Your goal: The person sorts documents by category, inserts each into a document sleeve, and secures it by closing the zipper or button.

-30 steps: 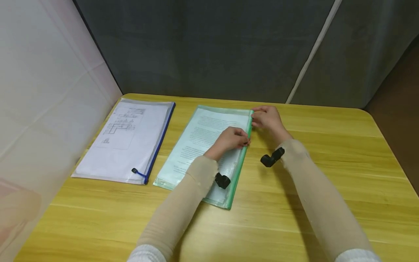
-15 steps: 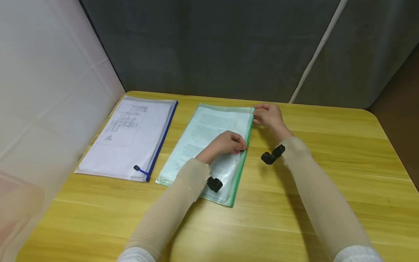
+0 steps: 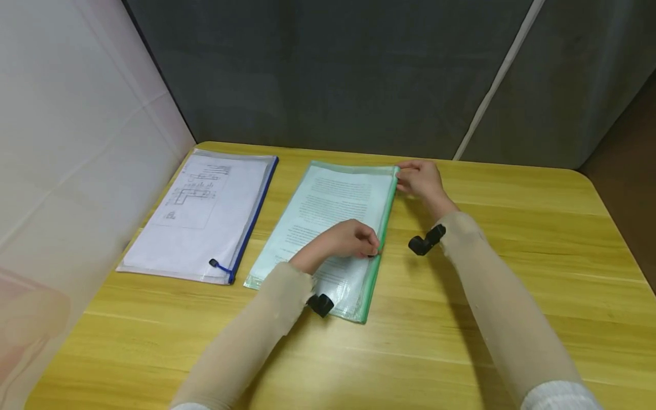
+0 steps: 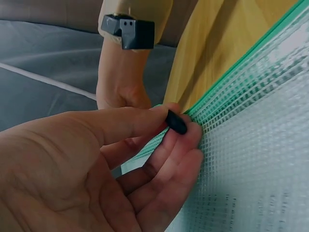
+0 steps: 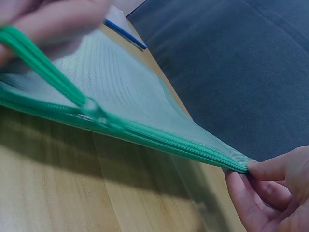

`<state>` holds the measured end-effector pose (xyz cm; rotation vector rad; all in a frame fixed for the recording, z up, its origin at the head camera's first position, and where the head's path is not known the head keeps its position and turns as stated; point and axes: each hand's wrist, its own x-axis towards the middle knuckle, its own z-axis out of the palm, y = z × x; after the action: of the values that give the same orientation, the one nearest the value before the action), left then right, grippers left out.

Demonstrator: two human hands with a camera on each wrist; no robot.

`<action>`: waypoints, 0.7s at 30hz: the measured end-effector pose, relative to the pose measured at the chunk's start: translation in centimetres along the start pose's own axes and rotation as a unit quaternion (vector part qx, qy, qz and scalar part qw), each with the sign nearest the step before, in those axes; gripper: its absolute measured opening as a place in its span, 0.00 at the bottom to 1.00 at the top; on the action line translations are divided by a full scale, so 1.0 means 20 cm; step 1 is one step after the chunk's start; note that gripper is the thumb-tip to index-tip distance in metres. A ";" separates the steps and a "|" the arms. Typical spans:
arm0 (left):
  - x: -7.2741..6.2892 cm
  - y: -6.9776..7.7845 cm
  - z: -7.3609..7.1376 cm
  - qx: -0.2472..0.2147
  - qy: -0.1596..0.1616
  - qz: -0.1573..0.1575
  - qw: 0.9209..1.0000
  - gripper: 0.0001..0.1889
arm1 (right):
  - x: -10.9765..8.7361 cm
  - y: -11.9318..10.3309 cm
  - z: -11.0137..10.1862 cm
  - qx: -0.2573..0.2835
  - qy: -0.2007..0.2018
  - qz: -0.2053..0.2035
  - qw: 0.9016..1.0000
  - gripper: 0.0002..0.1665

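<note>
A green-edged mesh zip pouch (image 3: pixel 333 196) with printed paper inside lies in the middle of the table. My left hand (image 3: pixel 351 239) is over its right edge, pinching the black tip (image 4: pixel 176 123) of the zipper pull between thumb and fingers. From that hand the pull's green cord (image 5: pixel 48 70) runs taut to the zipper slider (image 5: pixel 94 113), which sits partway along the green zipper (image 5: pixel 164 142). At the far right corner of the pouch, my right hand (image 3: pixel 421 181) pinches the zipper's end between thumb and fingers. That edge is raised off the table in the right wrist view.
Left of the green pouch lies a clear zip pouch (image 3: pixel 189 228) with a blue zipper and a printed drawing inside. The wooden table (image 3: pixel 502 256) ends against a dark grey partition (image 3: pixel 328 74) at the back. A whitish sheet (image 3: pixel 77 125) hangs on the left.
My left hand has moved toward the near end along the pouch's right edge, still pinching the zipper pull. My right hand stays at the far corner.
</note>
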<state>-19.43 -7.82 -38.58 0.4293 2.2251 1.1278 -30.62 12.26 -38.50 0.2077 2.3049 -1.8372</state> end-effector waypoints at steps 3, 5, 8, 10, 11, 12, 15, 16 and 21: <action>-0.04 -0.01 0.01 0.014 -0.010 0.012 1.000 0.04 | 0.00 0.00 0.00 0.000 -0.002 0.000 1.000 0.21; -0.06 -0.01 0.02 0.025 -0.017 0.021 0.999 0.04 | 0.01 0.00 0.00 -0.001 -0.002 -0.001 1.000 0.21; -0.10 -0.02 0.03 0.035 -0.029 0.031 0.998 0.04 | 0.01 0.01 0.00 -0.006 -0.001 0.001 1.000 0.21; -0.13 -0.02 0.04 0.040 -0.039 0.037 0.998 0.04 | 0.01 0.01 0.00 -0.007 0.001 0.002 1.000 0.21; -0.15 -0.02 0.04 0.044 -0.045 0.038 0.997 0.04 | 0.01 0.01 -0.01 -0.008 0.002 0.003 1.000 0.21; -0.16 -0.03 0.04 0.046 -0.051 0.038 0.997 0.04 | 0.01 0.01 -0.01 -0.008 0.003 0.004 1.000 0.21; -0.21 -0.04 0.05 0.063 -0.060 0.043 0.995 0.03 | 0.01 0.00 -0.01 -0.012 0.006 0.006 1.000 0.21; -0.22 -0.04 0.05 0.068 -0.061 0.044 0.995 0.03 | 0.01 0.00 -0.01 -0.013 0.007 0.006 1.000 0.21; -0.30 -0.06 0.06 0.087 -0.069 0.055 0.992 0.03 | 0.02 0.00 0.00 -0.013 0.007 0.008 1.000 0.21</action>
<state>-14.06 -10.87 -37.88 0.6885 2.2074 0.9310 -31.01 12.32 -38.49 0.2359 2.3284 -1.8026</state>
